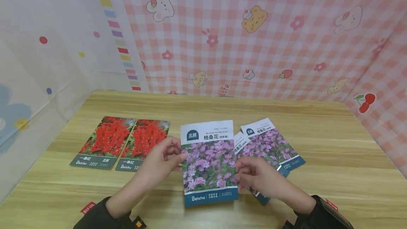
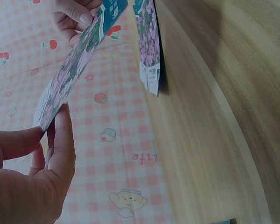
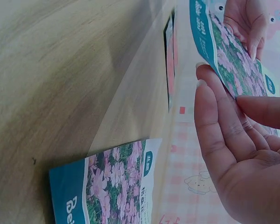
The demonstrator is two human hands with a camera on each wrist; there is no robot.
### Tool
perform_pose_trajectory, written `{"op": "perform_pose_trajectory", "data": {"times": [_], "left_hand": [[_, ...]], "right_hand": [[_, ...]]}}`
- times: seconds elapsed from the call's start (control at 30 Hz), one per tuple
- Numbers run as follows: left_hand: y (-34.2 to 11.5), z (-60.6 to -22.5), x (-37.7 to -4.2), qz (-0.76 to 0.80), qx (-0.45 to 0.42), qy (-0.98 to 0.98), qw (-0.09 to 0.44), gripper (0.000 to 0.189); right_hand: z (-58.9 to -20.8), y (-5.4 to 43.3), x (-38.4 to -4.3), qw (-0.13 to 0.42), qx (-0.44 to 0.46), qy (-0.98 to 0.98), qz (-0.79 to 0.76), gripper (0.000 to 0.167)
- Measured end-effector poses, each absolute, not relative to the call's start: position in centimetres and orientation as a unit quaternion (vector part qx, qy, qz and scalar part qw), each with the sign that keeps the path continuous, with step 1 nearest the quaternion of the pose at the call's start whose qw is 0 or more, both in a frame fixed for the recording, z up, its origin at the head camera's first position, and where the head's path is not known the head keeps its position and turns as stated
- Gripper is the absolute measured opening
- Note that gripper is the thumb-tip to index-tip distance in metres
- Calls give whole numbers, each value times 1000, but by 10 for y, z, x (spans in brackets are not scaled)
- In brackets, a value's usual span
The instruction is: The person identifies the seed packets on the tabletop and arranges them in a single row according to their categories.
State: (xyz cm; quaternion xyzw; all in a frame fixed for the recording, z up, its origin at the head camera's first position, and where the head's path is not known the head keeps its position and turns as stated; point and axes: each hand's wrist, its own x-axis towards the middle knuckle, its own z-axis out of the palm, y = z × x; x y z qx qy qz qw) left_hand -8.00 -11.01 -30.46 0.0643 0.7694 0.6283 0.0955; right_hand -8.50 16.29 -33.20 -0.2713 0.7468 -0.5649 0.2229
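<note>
A flower seed packet (image 1: 208, 165) with pink-purple blossoms, a white top and a teal bottom band is held upright at the middle of the table, its printed front facing the head camera. My left hand (image 1: 160, 162) pinches its left edge between thumb and fingers. On the opposite edge, low down, my right hand (image 1: 260, 177) grips it with the thumb in front. The left wrist view shows the packet (image 2: 74, 70) nearly edge-on, raised above the table. Behind the right hand lie two matching seed packets (image 1: 270, 142), overlapping and partly hidden.
Two red-flowered seed packets (image 1: 106, 139) lie side by side on the left of the wooden table (image 1: 334, 151); my left hand overlaps the inner one (image 1: 147, 135) in the head view. A pink checked cloth (image 1: 229, 56) hangs behind the table, and a white dotted cloth (image 1: 63, 63) hangs left.
</note>
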Motion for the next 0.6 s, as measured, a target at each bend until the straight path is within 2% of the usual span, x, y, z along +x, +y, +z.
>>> {"op": "perform_pose_trajectory", "data": {"times": [0.6], "left_hand": [[-111, -323, -74, 604, 99, 779, 135, 32]], "right_hand": [[-330, 158, -85, 193, -233, 743, -596, 5]]}}
